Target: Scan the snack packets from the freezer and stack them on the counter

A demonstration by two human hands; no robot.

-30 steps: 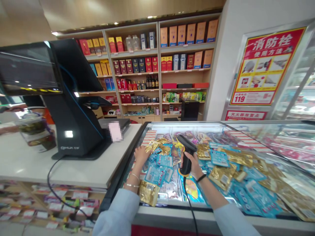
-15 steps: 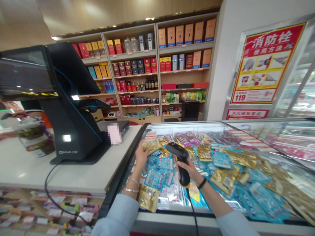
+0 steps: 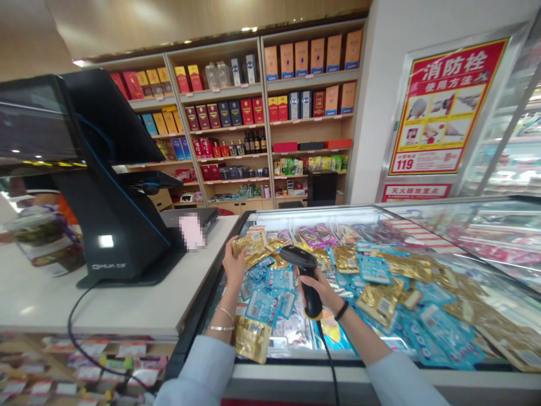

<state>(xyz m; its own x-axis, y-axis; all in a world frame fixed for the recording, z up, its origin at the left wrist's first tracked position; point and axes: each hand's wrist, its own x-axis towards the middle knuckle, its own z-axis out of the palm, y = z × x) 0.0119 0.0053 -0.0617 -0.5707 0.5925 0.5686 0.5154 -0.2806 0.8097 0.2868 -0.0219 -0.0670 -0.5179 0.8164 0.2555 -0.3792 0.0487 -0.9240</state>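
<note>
Barcode scanner (image 3: pixel 301 259), corded, above left half of display freezer (image 3: pixel 296 372); right hand (image 3: pixel 322 289), grip wrapped round it. Gold foil packet (image 3: pixel 252 243), freezer's left side; left hand (image 3: pixel 234 266), grip pinching it.

Glass-top frzr (image 3: pixel 296 372) has gold pkts (image 3: pixel 381 300) & blue pkts (image 3: pixel 262 305) lying on top.

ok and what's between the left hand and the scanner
In the head view, blue packets and gold packets lie heaped between the left hand and the black scanner, so the stretch isn't bare.
</note>
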